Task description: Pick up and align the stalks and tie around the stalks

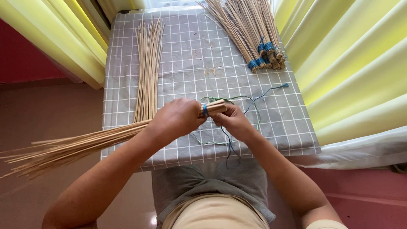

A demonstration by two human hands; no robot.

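Fingers of the left hand (pixel 176 118) wrap tight around the butt end of a bundle of thin pale sticks (pixel 76 146), clenched just behind a blue thread binding (pixel 205 110) that circles the stubby ends; the bundle lies nearly level over the near part of the table, its long tips fanning out past the left edge over the floor. Beside it, the right hand (pixel 231 121) meets the cut ends, its fingers curled in and pinching at the thread close to the binding, though exactly how the thread sits between the fingertips is hidden. Doing this wrap well seems to call for an unbroken squeeze from the left hand, so the sticks stay packed while the right hand draws each turn taut and lays it snug against the one before; any slackening would likely let the sticks slide and the band loosen. Loose green and blue thread (pixel 250 108) loops on the cloth just beyond the hands and trails off the near edge, so it is worth keeping those loops free of tangles as the line feeds in. Farther out on the grey checked tablecloth (pixel 190 51) a sheaf of loose sticks (pixel 148 68) lies lengthwise at the left, and several finished bundles (pixel 250 29) with blue bindings rest at the far right, near the yellow curtains (pixel 352 63).
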